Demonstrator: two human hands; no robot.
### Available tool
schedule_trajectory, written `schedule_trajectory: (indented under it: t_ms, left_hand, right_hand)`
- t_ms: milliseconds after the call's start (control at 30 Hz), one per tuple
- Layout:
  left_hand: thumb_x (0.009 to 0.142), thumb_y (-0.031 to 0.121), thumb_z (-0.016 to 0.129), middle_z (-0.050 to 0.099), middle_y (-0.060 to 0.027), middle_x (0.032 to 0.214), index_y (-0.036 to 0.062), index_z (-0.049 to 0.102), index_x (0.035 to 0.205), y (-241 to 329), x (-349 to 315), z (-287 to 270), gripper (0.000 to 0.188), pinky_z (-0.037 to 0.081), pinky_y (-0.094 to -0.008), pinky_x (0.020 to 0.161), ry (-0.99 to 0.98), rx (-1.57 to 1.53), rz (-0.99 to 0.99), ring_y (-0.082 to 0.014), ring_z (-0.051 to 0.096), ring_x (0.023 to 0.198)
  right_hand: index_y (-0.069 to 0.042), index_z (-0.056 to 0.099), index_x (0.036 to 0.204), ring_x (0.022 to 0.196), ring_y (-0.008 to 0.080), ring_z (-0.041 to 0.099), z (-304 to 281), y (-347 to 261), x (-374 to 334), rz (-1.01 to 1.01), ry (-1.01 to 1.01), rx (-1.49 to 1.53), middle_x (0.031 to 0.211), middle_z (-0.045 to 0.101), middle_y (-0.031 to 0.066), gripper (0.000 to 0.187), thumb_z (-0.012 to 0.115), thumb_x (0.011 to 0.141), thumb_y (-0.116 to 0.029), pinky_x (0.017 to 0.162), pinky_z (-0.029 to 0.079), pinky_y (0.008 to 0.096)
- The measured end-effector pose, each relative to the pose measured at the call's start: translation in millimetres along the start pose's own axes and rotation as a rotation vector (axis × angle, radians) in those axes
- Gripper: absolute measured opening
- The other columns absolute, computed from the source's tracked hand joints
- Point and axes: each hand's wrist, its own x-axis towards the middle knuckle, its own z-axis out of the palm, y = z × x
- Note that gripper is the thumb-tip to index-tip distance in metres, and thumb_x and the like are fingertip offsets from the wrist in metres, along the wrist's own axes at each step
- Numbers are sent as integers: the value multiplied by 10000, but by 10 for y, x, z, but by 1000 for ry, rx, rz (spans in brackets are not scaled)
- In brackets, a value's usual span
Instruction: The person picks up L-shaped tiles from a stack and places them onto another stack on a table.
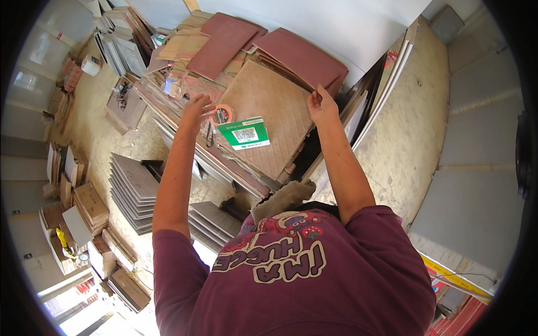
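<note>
A dusty beige square panel with a diagonal pattern (pixel 274 103) lies on the work pile in front of me. Beyond its left edge, my left hand (pixel 197 109) hovers with fingers spread, holding nothing. Close beside it is an orange ring-shaped roll (pixel 222 106). A green card with a square code (pixel 245 134) stands on the panel's near-left part. At the panel's right corner, my right hand (pixel 321 106) has its fingers curled and pinched together; what they hold, if anything, is hidden. Dark-red panels (pixel 300 53) are stacked just behind the right hand.
Another dark-red panel (pixel 224 47) lies over cardboard (pixel 182 45) at the back. Racked grey tiles (pixel 131 187) stand on the floor at left, beyond them cardboard boxes (pixel 91 204). To the right, a long board (pixel 386 84) leans on edge. A white wall (pixel 358 33) rises behind.
</note>
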Motion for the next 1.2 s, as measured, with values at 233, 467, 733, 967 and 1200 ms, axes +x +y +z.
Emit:
schedule_trajectory:
  t_ms: [233, 467, 733, 967, 1200]
  left_hand:
    - [784, 285, 598, 498, -148, 1087, -26, 396, 1209, 206, 107, 235, 564, 491, -334, 708, -97, 61, 51, -255, 551, 911]
    - [790, 364, 593, 463, -168, 1152, -12, 349, 1256, 423, 193, 545, 647, 462, -356, 766, -143, 68, 75, -269, 510, 982]
    - [799, 450, 551, 420, -177, 1238, -15, 317, 1275, 554, 355, 462, 706, 450, -386, 810, -118, -192, 36, -285, 493, 1035]
    - [809, 381, 562, 578, -133, 1022, 1, 467, 1141, 603, 280, 67, 514, 485, -366, 745, -290, -430, 1, -267, 578, 919]
    - [846, 200, 549, 602, -71, 990, 13, 509, 1089, 570, -25, 49, 309, 498, -277, 731, -298, -360, -21, -159, 598, 879]
  right_hand:
    - [40, 475, 905, 909, 226, 548, 102, -25, -107, -171, -235, -7, 951, 524, 121, 142, 539, 789, -10, 873, 469, 367]
    - [28, 496, 883, 888, 232, 564, 140, -53, -215, -204, -333, -4, 923, 554, 122, 128, 546, 767, 3, 861, 478, 361]
    - [-5, 557, 803, 854, 202, 582, 215, -71, -325, -151, -545, -71, 892, 584, 102, 65, 574, 758, -50, 772, 508, 317]
    - [-29, 574, 806, 797, 187, 590, 272, -50, -389, -40, -654, -221, 850, 609, 79, 79, 579, 750, -85, 744, 503, 303]
    - [-52, 584, 828, 809, 165, 580, 323, -47, -476, 14, -696, -301, 853, 610, 64, 105, 584, 757, -130, 749, 488, 299]
